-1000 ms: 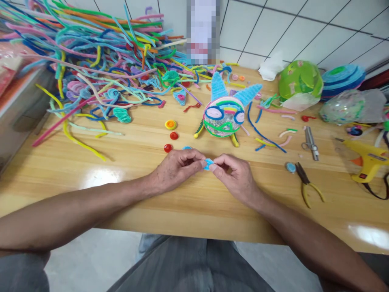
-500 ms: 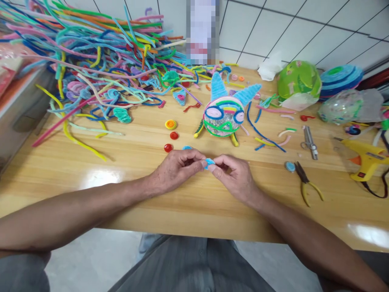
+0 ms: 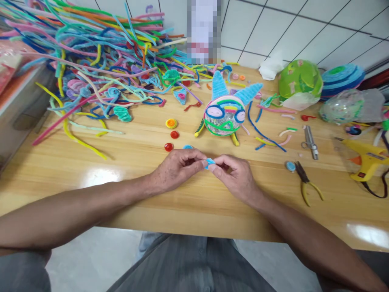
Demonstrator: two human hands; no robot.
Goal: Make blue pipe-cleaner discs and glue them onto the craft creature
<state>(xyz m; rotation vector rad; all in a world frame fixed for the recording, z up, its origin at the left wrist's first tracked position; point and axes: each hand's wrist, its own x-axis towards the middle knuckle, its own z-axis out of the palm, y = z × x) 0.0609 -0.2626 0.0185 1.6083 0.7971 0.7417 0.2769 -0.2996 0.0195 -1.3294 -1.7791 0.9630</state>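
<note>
There's open surface (image 3: 194,215) on the near side, a wide lane between the forearms (image 3: 121,198)! Straight ahead, though, the blue-eared figure (image 3: 224,126) bars the way, pliers (image 3: 304,178) guard the right, pipe cleaners (image 3: 91,44) pile up far left, and a half-hidden blue coil (image 3: 187,147) seems to crowd the left fingers (image 3: 194,167).

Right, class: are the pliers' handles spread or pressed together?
Spread: the pliers lie with their yellow handles curving apart, tabletop showing between them.
</note>
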